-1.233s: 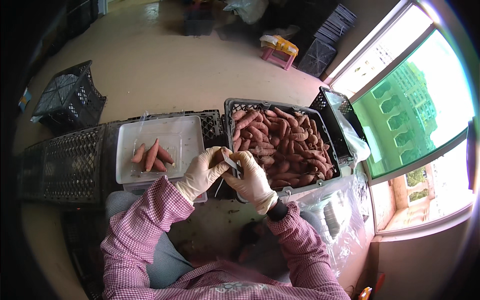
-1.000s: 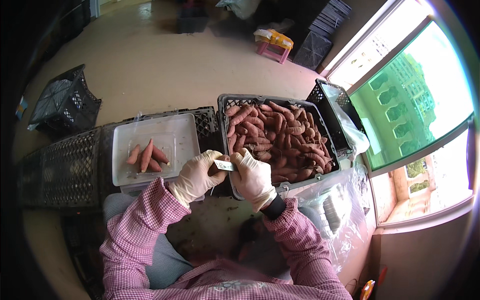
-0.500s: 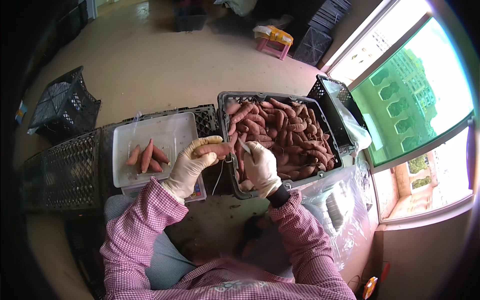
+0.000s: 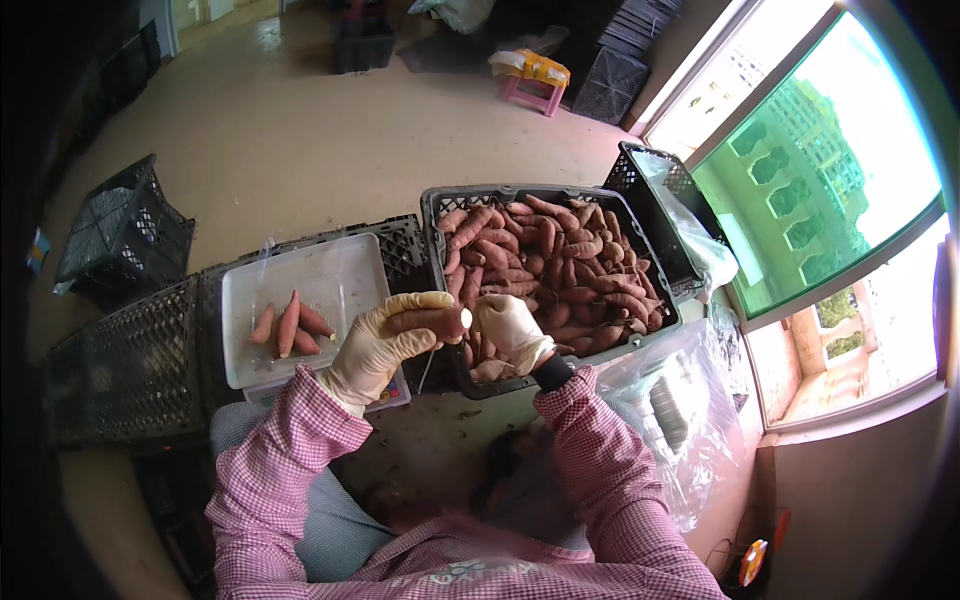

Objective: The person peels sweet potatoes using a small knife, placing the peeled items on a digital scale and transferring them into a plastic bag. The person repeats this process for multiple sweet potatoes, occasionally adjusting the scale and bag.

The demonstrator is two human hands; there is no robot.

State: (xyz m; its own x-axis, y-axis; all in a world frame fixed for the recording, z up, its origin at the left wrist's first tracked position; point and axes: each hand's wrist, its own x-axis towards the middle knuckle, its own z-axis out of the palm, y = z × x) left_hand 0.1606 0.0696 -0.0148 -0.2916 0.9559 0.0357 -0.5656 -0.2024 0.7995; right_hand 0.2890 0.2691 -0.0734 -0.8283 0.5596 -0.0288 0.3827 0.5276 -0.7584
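Note:
My left hand point(image 4: 385, 345), in a cream glove, is closed around a reddish sweet potato point(image 4: 425, 322). The end facing right is cut and shows pale flesh. Close to that end, over the near left part of a large black crate point(image 4: 432, 255), is my gloved right hand point(image 4: 510, 332), its fingers curled into a fist. Its blade is hidden now; a small knife showed in this hand a moment earlier. Sweet potatoes point(image 4: 560, 265) fill the crate. To the left, several more sweet potatoes point(image 4: 289, 325) lie in a white tray point(image 4: 245, 350) on a scale.
Black crates point(image 4: 125, 370) support the tray side, and another black crate point(image 4: 130, 225) stands on the floor at left. A lined crate point(image 4: 670, 205) adjoins the full one by the window. Clear plastic bags point(image 4: 670, 410) lie at right. A pink stool point(image 4: 532, 85) stands farther back.
The sweet potato has turned so its pale cut end shows. My right hand has drawn into a fist, and the blade seen earlier is out of sight. The view has shifted slightly.

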